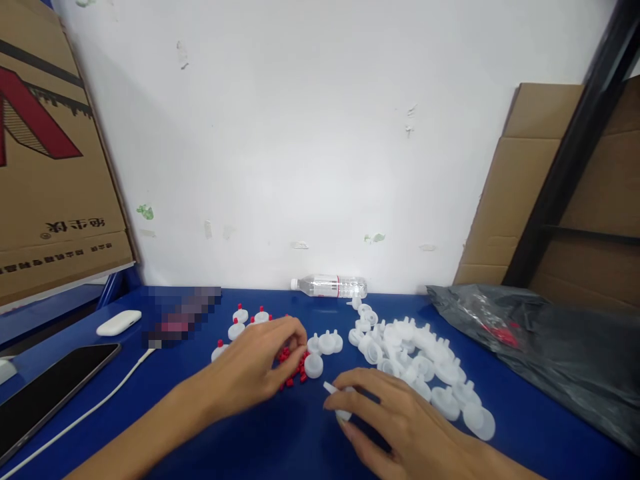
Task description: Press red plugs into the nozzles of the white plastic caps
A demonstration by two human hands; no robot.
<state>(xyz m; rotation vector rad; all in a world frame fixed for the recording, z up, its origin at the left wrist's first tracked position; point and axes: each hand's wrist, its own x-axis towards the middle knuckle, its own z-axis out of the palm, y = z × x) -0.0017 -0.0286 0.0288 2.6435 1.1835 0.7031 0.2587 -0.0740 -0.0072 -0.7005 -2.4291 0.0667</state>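
My left hand (255, 357) is over a small pile of red caps (303, 373). Its thumb and fingertips curl close together at the pile, and whatever is between them is too small to make out. In my right hand (385, 417) is a white plastic spout lid (343, 410), gripped between thumb and fingers with its narrow spout pointing up and left. Just beyond the red caps stand a few white spout lids (327, 343), one of them (313, 366) nearer my hands. White lids with red caps on their spouts (237, 329) stand behind my left hand, which partly hides the group.
A heap of white spout lids (415, 353) spreads to the right. A clear bottle (330, 286) lies along the wall. At left are a phone (55, 383), a white case (119, 323) and a white cable (105, 402). A grey plastic bag (560, 353) covers the right side.
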